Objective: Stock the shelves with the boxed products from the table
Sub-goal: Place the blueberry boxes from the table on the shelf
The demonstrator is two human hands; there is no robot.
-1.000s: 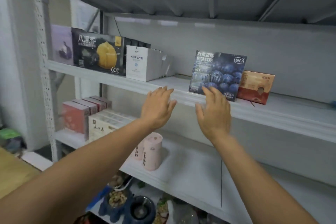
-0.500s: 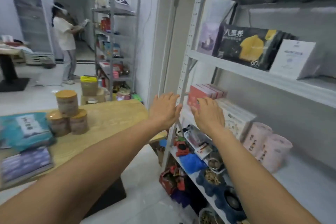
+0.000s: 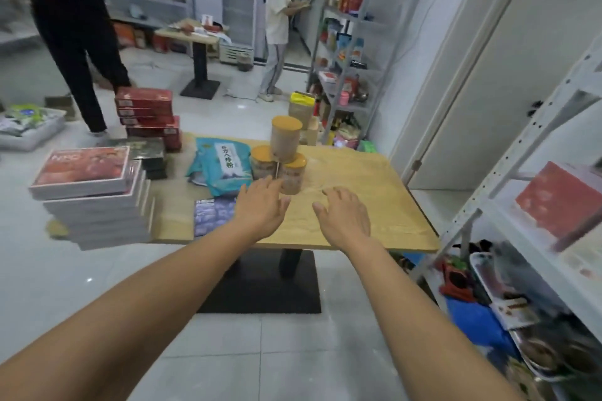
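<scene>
Hovering above the wooden table (image 3: 374, 205), your left hand (image 3: 260, 208) and right hand (image 3: 342, 218) hold nothing; fingers spread, slightly bent. Blue box (image 3: 211, 215) lies flat just beside your left wrist. Stack of flat boxes (image 3: 94, 202) sits at the table's left edge, red boxes (image 3: 146, 114) behind it. Shelving (image 3: 534, 128) stands to your right.

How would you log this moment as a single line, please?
left hand: open, empty, above table | right hand: open, empty, above table | nearest boxed product: blue box, left of left hand | canisters: stacked on table
</scene>
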